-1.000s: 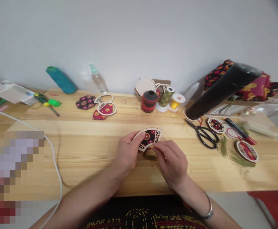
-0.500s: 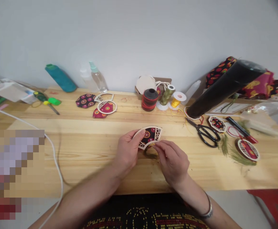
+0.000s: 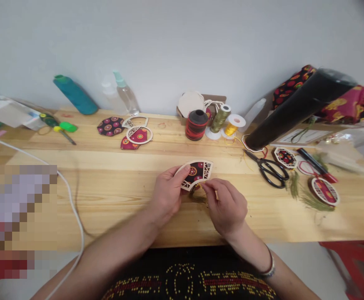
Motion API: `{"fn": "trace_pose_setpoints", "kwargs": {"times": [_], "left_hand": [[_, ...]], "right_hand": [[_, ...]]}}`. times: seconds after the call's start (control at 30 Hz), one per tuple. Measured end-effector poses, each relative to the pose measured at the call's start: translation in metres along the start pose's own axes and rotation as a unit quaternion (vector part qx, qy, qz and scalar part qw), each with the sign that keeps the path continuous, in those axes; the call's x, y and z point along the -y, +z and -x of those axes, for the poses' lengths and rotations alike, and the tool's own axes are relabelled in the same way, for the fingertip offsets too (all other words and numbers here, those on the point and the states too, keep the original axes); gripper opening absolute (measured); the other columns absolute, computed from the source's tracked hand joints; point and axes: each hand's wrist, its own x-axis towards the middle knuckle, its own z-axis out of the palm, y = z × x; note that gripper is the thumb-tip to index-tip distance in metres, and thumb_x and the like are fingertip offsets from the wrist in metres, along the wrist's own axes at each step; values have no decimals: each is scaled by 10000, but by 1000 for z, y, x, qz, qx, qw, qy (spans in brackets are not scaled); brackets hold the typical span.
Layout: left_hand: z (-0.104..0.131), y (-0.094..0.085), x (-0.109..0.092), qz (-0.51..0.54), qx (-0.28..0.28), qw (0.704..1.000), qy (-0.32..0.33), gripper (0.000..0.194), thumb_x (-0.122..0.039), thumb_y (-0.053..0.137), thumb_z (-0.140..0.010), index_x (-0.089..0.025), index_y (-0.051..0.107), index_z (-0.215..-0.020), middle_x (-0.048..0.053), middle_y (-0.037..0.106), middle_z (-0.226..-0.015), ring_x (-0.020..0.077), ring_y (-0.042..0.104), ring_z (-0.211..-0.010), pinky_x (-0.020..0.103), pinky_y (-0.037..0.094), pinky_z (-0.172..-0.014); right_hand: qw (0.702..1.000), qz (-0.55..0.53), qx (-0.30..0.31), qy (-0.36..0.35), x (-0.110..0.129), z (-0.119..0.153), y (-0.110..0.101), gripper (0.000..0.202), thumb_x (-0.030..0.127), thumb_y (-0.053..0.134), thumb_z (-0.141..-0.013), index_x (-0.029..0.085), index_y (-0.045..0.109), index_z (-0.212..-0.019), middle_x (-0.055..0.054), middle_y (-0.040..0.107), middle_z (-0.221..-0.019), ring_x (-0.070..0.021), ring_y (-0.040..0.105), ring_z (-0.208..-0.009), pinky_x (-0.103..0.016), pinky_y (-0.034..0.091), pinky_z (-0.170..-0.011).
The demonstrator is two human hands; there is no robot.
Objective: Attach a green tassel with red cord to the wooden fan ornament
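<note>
My left hand point(image 3: 167, 192) grips a fan-shaped ornament point(image 3: 196, 171), its thumb pressed on the front. The ornament has a pale cut-out wooden frame around dark patterned fabric. At its lower curved edge, the fingertips of my right hand point(image 3: 228, 204) are pinched on a thin yellow cord point(image 3: 201, 184). A dark olive tassel point(image 3: 197, 195) hangs below the ornament, partly hidden behind my fingers. To the right lie black-handled scissors point(image 3: 271, 170), an octagonal ornament point(image 3: 285, 158) and an oval ornament point(image 3: 325, 191) with olive threads.
Behind my hands stand a red-and-black thread spool point(image 3: 196, 126), an olive spool point(image 3: 221, 118) and a yellow spool point(image 3: 233, 126). A black roll point(image 3: 297, 111) leans at the right. Fabric pieces and frames point(image 3: 140, 135), a screwdriver point(image 3: 58, 130) and a white cable point(image 3: 71, 196) are leftward.
The camera view has shifted slightly, so the table appears a little higher. My hands keep nearly the same hold on the ornament and cord, with small finger movement at the lower edge.
</note>
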Motion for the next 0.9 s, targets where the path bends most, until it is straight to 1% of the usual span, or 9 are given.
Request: {"fn": "trace_pose_setpoints", "kwargs": {"times": [0.13,0.23,0.33,0.47,0.57,0.63,0.7,0.8,0.9], "left_hand": [[-1,-2,-1,11,8,999,-35,228,-290,750,-660,-110,723,-796,88,730,-749,143,632,-634,243,490,-569],[-2,-3,0,20,14,998,-53,212,-287,749,-666,-120,725,-794,98,735,-797,143,629,-648,242,492,-565],[-2,-4,-1,25,15,997,-66,187,-280,737,-684,-124,729,-787,105,737,-832,146,630,-660,249,501,-572],[-3,-4,-2,38,15,997,-71,163,-249,722,-707,-110,730,-791,108,734,-821,137,627,-651,251,514,-595],[-3,-4,-2,41,25,996,-70,153,-251,705,-725,-119,730,-798,105,733,-806,143,628,-652,254,516,-595],[-3,-4,-1,44,23,997,-66,148,-248,704,-724,-120,727,-796,102,732,-788,150,631,-656,259,515,-591],[-3,-3,-1,47,16,997,-61,146,-242,711,-716,-116,724,-789,94,729,-770,147,631,-648,258,512,-589],[-3,-3,-1,49,9,997,-51,156,-245,728,-701,-110,719,-778,79,725,-741,138,628,-620,252,505,-576],[-2,-4,-1,54,11,998,-36,178,-253,746,-683,-105,714,-777,65,718,-704,132,623,-593,247,503,-556]], "right_hand": [[1000,-6,6,-6,-2,1,1,51,145,602,-850,171,640,-870,-60,704,-776,-154,654,-702,-292,564,-647],[1000,-22,13,7,-1,0,-1,56,145,604,-849,178,637,-880,-53,696,-780,-148,648,-707,-287,558,-649],[998,-49,17,47,1,-3,-6,50,148,594,-857,177,630,-874,-46,687,-783,-138,638,-714,-273,548,-650],[987,-96,47,124,1,-4,-14,85,129,570,-864,177,637,-846,-12,667,-727,-107,616,-647,-234,531,-603],[979,-123,53,153,1,-4,-14,81,147,597,-844,177,668,-819,-5,672,-700,-100,603,-604,-229,520,-572],[968,-151,55,192,2,-4,-11,69,173,630,-819,178,698,-809,-8,692,-695,-98,605,-579,-225,515,-540],[942,-205,60,258,4,-6,-7,63,199,664,-784,181,723,-796,-13,718,-694,-102,625,-567,-218,523,-518],[874,-304,80,371,8,-10,-3,88,242,701,-731,182,742,-781,-27,739,-705,-123,659,-578,-237,558,-530],[814,-354,99,450,11,-12,-1,114,272,719,-698,176,745,-754,-29,731,-664,-113,628,-512,-247,553,-502]]}}
